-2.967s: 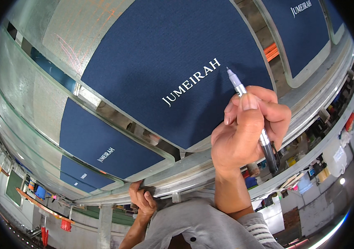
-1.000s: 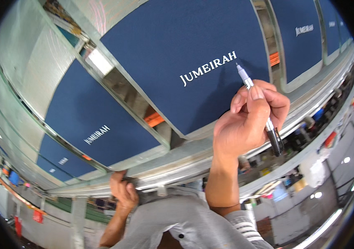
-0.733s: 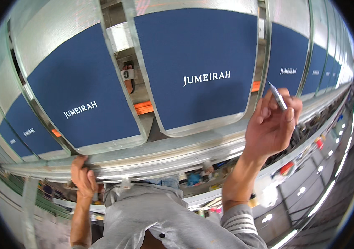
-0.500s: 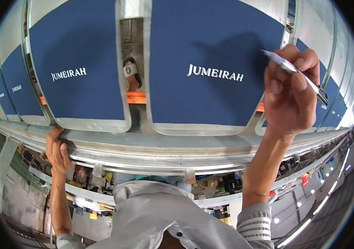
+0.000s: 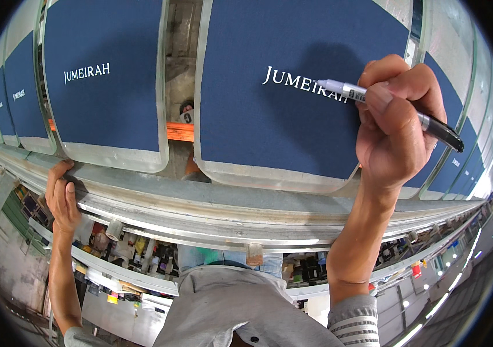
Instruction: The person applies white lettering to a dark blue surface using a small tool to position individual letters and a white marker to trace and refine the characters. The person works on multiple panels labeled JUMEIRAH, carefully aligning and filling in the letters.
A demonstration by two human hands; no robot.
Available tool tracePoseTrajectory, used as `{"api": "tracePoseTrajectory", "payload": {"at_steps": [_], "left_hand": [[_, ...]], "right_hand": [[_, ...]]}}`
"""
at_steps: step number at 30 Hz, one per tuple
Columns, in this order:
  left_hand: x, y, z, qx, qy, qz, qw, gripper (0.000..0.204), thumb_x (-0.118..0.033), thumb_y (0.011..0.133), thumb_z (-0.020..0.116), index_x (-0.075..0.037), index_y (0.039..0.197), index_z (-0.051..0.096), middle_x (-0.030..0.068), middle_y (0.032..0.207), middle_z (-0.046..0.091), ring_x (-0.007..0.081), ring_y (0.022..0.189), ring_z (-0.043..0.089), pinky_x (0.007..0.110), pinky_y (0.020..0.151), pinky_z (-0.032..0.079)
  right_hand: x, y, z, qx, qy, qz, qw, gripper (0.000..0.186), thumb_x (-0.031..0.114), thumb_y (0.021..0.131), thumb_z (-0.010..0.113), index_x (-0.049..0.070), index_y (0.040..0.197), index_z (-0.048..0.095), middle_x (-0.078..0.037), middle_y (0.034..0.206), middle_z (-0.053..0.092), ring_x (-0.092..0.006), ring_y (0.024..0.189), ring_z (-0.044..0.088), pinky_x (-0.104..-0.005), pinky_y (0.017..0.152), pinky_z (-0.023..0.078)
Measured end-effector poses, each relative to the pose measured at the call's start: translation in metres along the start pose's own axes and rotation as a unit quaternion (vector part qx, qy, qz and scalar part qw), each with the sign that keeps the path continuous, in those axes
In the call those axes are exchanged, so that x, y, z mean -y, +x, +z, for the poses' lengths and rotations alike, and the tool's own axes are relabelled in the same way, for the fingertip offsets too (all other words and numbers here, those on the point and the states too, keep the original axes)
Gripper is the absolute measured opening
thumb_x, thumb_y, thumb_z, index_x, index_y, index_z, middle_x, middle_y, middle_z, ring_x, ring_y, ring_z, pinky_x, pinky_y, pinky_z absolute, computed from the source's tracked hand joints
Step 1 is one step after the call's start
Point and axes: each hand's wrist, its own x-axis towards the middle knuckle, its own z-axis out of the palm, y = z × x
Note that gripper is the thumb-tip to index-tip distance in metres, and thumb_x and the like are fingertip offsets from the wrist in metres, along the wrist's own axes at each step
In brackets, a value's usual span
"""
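My right hand [image 5: 399, 115] pinches a marker pen [image 5: 345, 89] with a pale tip, a white barrel and a dark tail. Its tip is over the white lettering [image 5: 293, 81] on a dark blue fabric panel [image 5: 246, 130], near the middle letters. Whether the tip touches the print cannot be seen. That panel lies flat on a pale board with rounded corners [image 5: 293, 180]. At the lower left, my left hand [image 5: 61, 196] is curled over the edge of a long metal rail [image 5: 160, 196], beside the corner of the neighbouring board.
A second blue panel [image 5: 108, 110] with white lettering lies on the board to the left. More such panels line both sides. Through the gap between boards, an orange bar [image 5: 180, 131] shows. Below the rail runs a shelf [image 5: 125, 283] crowded with small items.
My right hand has turned and brought the marker's tip left and down, from beside the lettering to over it. My left hand keeps its hold on the rail. The whole view has shifted slightly.
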Motion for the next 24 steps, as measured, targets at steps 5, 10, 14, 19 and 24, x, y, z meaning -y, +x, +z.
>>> {"api": "tracePoseTrajectory", "payload": {"at_steps": [5, 10, 14, 19, 24], "left_hand": [[-0.003, 0.001, 0.0, -0.021, 0.008, -0.001, 1.0, 0.026, -0.009, 0.098, 0.043, 0.01, 0.086, 0.054, 0.0265, 0.109, 0.06, 0.0381, 0.099, 0.06, 0.042, 0.089, 0.047], [-0.004, -0.006, 0.003, -0.029, -0.013, 0.003, 0.999, 0.02, -0.006, 0.093, 0.051, 0.009, 0.081, 0.054, 0.0263, 0.106, 0.061, 0.0393, 0.097, 0.061, 0.043, 0.086, 0.048], [0.001, 0.011, 0.001, -0.059, -0.018, 0.057, 0.996, 0.019, -0.005, 0.088, 0.056, 0.005, 0.072, 0.049, 0.0248, 0.1, 0.062, 0.0394, 0.09, 0.061, 0.045, 0.078, 0.05], [0.005, 0.0, -0.004, -0.092, -0.057, 0.074, 0.991, 0.021, -0.004, 0.085, 0.058, 0.003, 0.069, 0.045, 0.0236, 0.096, 0.062, 0.039, 0.084, 0.062, 0.043, 0.072, 0.051], [0.014, -0.001, 0.0, -0.126, -0.129, 0.081, 0.98, 0.018, 0.0, 0.08, 0.057, 0.004, 0.067, 0.044, 0.0236, 0.095, 0.062, 0.0406, 0.084, 0.062, 0.044, 0.073, 0.052]], "right_hand": [[-0.001, -0.001, 0.0, -0.021, 0.06, 0.022, 0.998, 0.005, 0.002, 0.073, 0.056, 0.0, 0.076, 0.051, -0.016, 0.07, 0.055, -0.0094, 0.052, 0.036, -0.0213, 0.046, 0.029], [0.0, -0.003, -0.011, -0.021, 0.083, 0.009, 0.996, 0.006, 0.004, 0.076, 0.055, -0.001, 0.078, 0.051, -0.015, 0.074, 0.055, -0.0109, 0.057, 0.04, -0.0229, 0.045, 0.03], [-0.005, -0.004, -0.026, 0.002, 0.113, 0.029, 0.993, 0.009, 0.01, 0.079, 0.052, 0.003, 0.08, 0.047, -0.01, 0.07, 0.045, -0.0127, 0.059, 0.034, -0.0234, 0.05, 0.027], [-0.008, -0.006, -0.032, 0.02, 0.167, 0.04, 0.985, 0.008, 0.01, 0.081, 0.051, 0.005, 0.079, 0.046, -0.007, 0.069, 0.039, -0.0123, 0.058, 0.033, -0.023, 0.051, 0.028], [0.001, -0.007, -0.036, 0.015, 0.189, 0.053, 0.98, 0.01, 0.01, 0.083, 0.051, 0.005, 0.078, 0.044, -0.007, 0.07, 0.038, -0.0123, 0.06, 0.034, -0.0231, 0.052, 0.03]]}}
